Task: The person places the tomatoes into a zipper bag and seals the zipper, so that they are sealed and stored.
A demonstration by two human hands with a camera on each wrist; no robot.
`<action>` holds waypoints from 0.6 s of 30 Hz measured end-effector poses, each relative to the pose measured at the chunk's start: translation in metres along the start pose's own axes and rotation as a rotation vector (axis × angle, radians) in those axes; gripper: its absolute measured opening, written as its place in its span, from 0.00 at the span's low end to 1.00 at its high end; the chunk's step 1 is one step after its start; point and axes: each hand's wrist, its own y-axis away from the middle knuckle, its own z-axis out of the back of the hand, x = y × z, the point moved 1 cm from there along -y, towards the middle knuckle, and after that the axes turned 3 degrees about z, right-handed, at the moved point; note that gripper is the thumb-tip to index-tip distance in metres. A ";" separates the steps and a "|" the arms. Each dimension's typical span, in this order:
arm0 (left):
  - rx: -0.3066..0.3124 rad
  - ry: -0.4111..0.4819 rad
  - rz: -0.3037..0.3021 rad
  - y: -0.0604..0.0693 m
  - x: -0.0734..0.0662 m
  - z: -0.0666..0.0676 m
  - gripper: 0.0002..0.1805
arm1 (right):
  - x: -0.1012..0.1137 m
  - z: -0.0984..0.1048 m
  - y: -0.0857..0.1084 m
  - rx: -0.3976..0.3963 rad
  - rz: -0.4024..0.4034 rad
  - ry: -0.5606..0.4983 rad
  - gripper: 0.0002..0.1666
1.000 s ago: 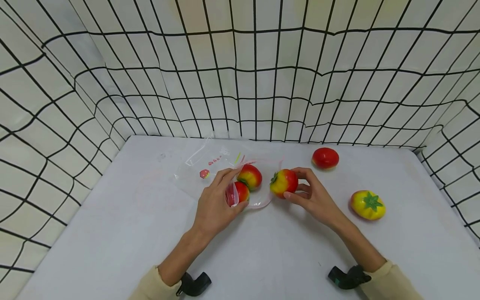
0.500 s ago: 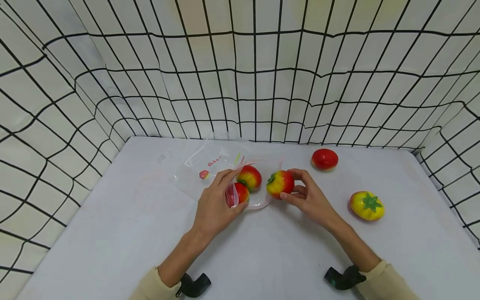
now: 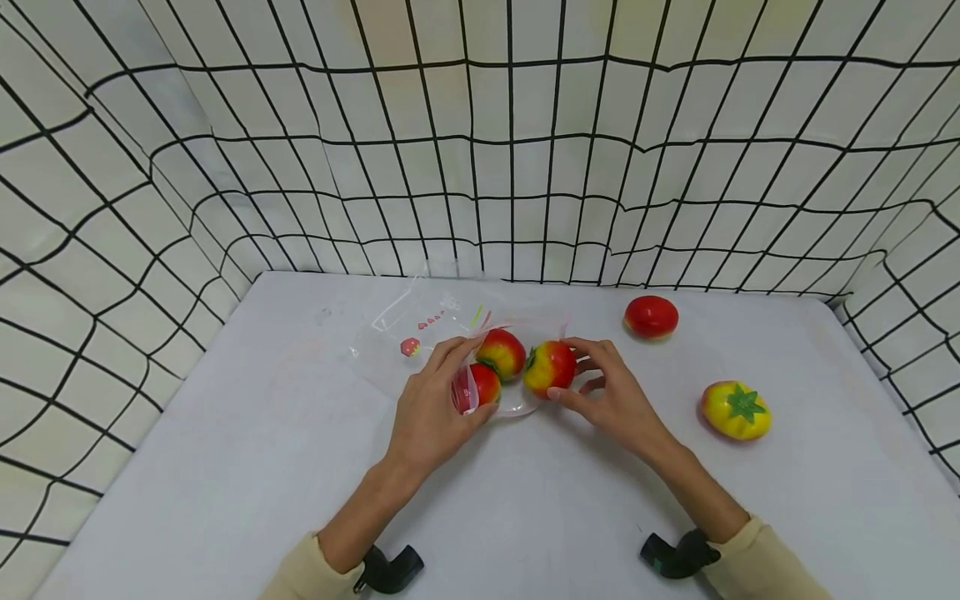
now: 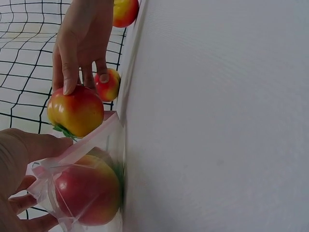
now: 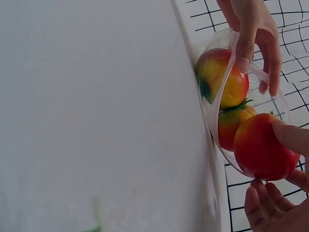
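My left hand (image 3: 431,417) holds the rim of a clear plastic bag (image 3: 384,333) with a pink edge, which lies on its side with its mouth to the right. Two red-and-yellow toy tomatoes sit inside: a rear tomato (image 3: 501,354) and a front tomato (image 3: 486,383), partly covered by the left fingers. In my right hand (image 3: 618,408), between thumb and fingers, is another toy tomato (image 3: 557,369), its green leaves facing the bag. The right wrist view has this held tomato (image 5: 264,150) right at the bag's mouth, partly in front of the pink rim (image 5: 222,96).
To the right on the white table (image 3: 225,467) lie a red toy tomato (image 3: 651,317) and a yellow one with a green star-shaped leaf (image 3: 735,410). Black netting (image 3: 510,167) rises along the back and both sides. Each wrist wears a black camera mount (image 3: 392,571).
My right hand has moved left with its tomato, up to the bag's mouth. My left hand and the bag have stayed in place.
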 end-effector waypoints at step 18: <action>-0.004 -0.006 -0.003 0.001 0.000 -0.001 0.51 | 0.007 -0.009 -0.002 -0.052 -0.010 0.028 0.41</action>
